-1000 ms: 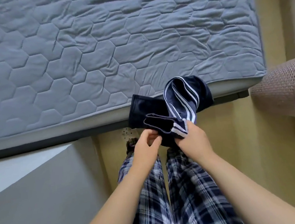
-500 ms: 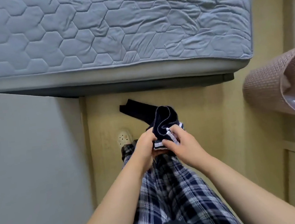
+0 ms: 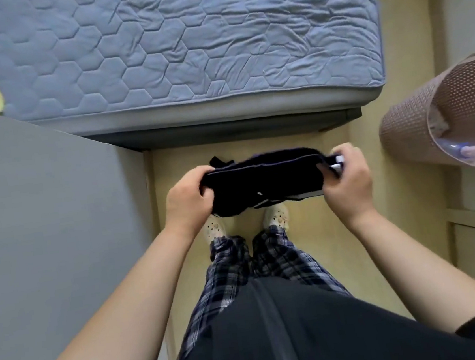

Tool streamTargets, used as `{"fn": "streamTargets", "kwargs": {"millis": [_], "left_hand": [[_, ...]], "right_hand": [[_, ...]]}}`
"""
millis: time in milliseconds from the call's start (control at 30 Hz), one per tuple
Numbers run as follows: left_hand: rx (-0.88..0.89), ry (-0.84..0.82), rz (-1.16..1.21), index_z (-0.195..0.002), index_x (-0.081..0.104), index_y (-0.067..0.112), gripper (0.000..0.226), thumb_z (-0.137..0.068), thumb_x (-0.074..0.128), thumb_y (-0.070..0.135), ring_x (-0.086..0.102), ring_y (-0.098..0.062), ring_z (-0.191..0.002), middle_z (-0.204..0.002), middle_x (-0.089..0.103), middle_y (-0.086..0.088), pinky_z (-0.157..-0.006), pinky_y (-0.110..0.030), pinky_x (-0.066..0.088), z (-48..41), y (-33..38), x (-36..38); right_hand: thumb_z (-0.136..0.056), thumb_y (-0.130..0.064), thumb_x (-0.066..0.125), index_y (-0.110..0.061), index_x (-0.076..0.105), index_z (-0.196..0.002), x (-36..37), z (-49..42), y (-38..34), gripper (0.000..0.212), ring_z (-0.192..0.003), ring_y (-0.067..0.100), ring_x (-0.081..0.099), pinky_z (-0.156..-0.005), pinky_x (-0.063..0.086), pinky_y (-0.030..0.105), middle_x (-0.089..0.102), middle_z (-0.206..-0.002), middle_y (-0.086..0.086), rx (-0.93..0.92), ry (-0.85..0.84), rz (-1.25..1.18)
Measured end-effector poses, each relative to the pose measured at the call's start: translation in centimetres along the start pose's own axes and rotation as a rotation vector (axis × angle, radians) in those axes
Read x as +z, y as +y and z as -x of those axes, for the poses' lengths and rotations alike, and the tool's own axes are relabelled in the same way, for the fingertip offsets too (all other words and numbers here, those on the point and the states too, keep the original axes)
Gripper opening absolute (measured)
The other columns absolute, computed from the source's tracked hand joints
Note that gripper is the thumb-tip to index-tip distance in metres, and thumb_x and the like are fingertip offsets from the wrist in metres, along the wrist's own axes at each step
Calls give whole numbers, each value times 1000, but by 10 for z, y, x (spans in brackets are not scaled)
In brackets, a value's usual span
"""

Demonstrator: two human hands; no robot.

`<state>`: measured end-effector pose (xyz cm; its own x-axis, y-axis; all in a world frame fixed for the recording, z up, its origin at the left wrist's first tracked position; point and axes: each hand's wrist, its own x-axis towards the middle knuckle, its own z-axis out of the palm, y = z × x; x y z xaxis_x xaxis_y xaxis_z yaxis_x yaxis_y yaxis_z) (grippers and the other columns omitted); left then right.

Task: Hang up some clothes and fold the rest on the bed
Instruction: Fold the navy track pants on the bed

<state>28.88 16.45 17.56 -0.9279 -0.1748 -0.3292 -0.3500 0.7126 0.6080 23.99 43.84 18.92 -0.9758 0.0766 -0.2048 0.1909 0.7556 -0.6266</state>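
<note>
bed: wrinkled blue quilted cover | floor: pale wood, cream slippers standing near bed

Between left hand and right hand, garment, held over the floor just before the bed. Below it, two feet. To the right, near the bed's corner, a tipped basket. To the left, a flat panel.

Pale wooden floor; grey panel left; perforated pink basket tilted, right.

Left hand, right hand apart, each gripping garment.
</note>
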Motion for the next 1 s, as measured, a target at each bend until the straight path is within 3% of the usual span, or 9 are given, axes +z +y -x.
{"fn": "streamTargets", "kwargs": {"millis": [100, 300, 400, 500, 600, 700, 800, 867, 1000], "left_hand": [[-258, -265, -50, -101, 67, 16, 30, -79, 50, 6, 62, -24, -85, -95, 69, -4, -72, -34, 52, -5, 4, 2], [-255, 31, 141, -89, 64, 17, 13, -82, 54, 12, 53, -9, -69, -76, 61, 8, -55, -17, 36, -7, 50, -5], [-336, 47, 344, -83, 58, 15, 4, -81, 57, 11, 53, 2, -58, -70, 57, 9, -47, -8, 38, 2, 64, -2], [-407, -22, 523, -83, 58, 16, 4, -81, 62, 16, 56, -1, -68, -79, 61, 6, -59, -14, 44, 1, 79, 4], [-548, -153, 804, -84, 65, 16, 5, -84, 63, 11, 65, -20, -83, -88, 69, -5, -72, -33, 54, -2, 89, 4], [-663, -206, 1140, -86, 68, 10, 23, -87, 50, -4, 69, -16, -70, -80, 72, -10, -54, -19, 51, 1, 90, -6], [-680, -299, 1273, -96, 65, 3, 39, -84, 33, -14, 71, -20, -82, -92, 71, -14, -61, -20, 55, 0, 86, -17], [-588, -347, 1176, -104, 63, 3, 47, -80, 29, -19, 67, -26, -98, -104, 68, -17, -78, -28, 57, 1, 84, -23], [112, -86, 202, -125, 55, 14, 58, -70, 56, -6, 46, -24, -117, -120, 53, -7, -100, -32, 39, -8, 68, -40]], "right_hand": [[-86, -11, 60, -10, 44, -80, 10, 1, -2, 17, -71, 28, 48, -60, 33, 32, 54, -72, 3, 232, -171, 11], [-87, -23, 60, -23, 34, -66, 5, -12, -38, 33, -54, 9, 37, -49, 27, 27, 38, -58, -8, 242, 103, -103], [-88, -20, 61, -12, 51, -83, 7, -11, -53, 14, -65, 14, 45, -55, 32, 22, 49, -68, -8, 249, -46, -198], [-88, -15, 62, -16, 51, -96, 14, 6, -73, 13, -72, 0, 55, -57, 39, 13, 58, -79, -13, 142, -276, -219], [-88, -6, 56, -28, 47, -112, 18, 20, -85, 34, -82, -6, 58, -70, 43, 6, 60, -91, -16, 92, -458, -312], [-82, -6, 62, -31, 40, -123, 19, 27, -88, 53, -85, -10, 58, -73, 43, 9, 59, -98, -17, 110, -557, -420], [-76, -4, 70, -20, 43, -128, 22, 28, -90, 60, -83, -19, 56, -68, 39, -1, 58, -98, -19, 74, -485, -396], [-77, 0, 63, -16, 45, -123, 22, 26, -91, 52, -78, -14, 56, -64, 39, 2, 58, -91, -17, 62, -376, -320], [-78, 7, 50, -12, 42, -104, 15, 21, -91, 34, -61, -7, 51, -56, 39, 7, 54, -77, -13, 46, -392, -358]]}}
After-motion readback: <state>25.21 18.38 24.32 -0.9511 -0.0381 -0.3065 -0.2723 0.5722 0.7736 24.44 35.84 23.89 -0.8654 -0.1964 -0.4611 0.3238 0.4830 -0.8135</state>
